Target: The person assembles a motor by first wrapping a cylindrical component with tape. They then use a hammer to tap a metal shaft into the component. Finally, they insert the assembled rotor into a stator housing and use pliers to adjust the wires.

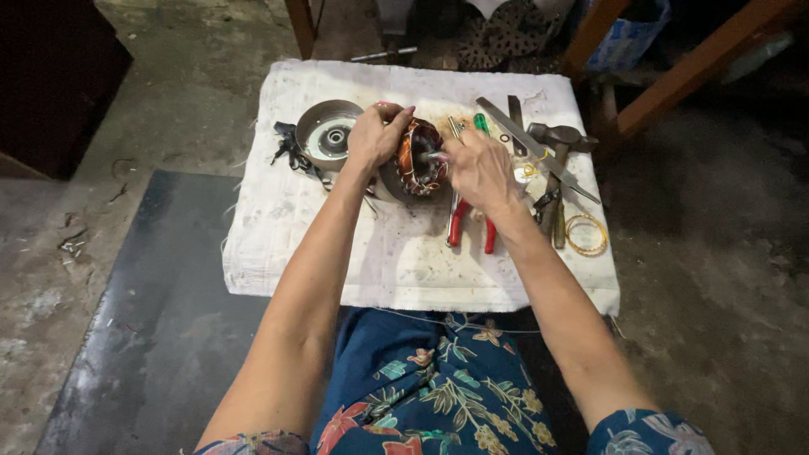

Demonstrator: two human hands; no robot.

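A round motor stator with copper-coloured windings stands tilted on the white cloth. My left hand grips its upper left rim. My right hand is closed at the stator's right side, holding a thin metal tool whose tip reaches into the windings; the tool is mostly hidden by the fingers.
A round metal motor cover lies left of the stator. Red-handled pliers, a green-handled screwdriver, a long flat metal file, a hammer and a coil of yellow wire lie to the right. Wooden furniture legs stand behind.
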